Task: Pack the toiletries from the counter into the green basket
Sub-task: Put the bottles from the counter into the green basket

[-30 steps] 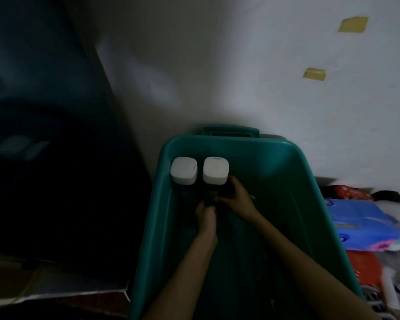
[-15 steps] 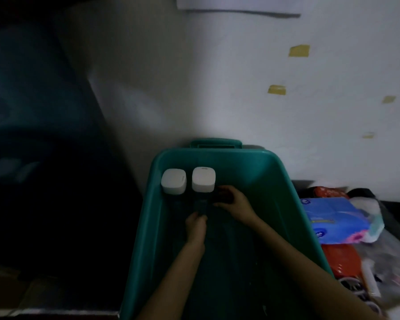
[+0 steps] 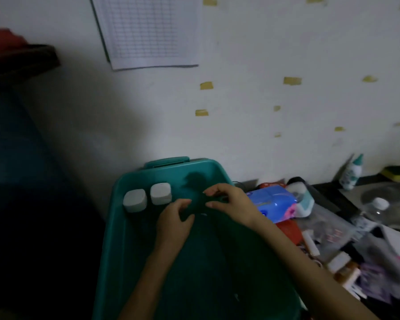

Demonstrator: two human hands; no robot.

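Rows kept tight and upright

Two white-capped bottles (image 3: 135,200) upright in far-left corner of green basket (image 3: 116,227). Left hand (image 3: 173,221), right hand (image 3: 228,202) just beside, fingers curled (contents too dark to tell). Pack further items tight against bottles, upright.

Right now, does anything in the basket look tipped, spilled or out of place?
Nothing stands out. The two white-capped bottles stand upright side by side in the far left corner of the green basket; no spill shows.
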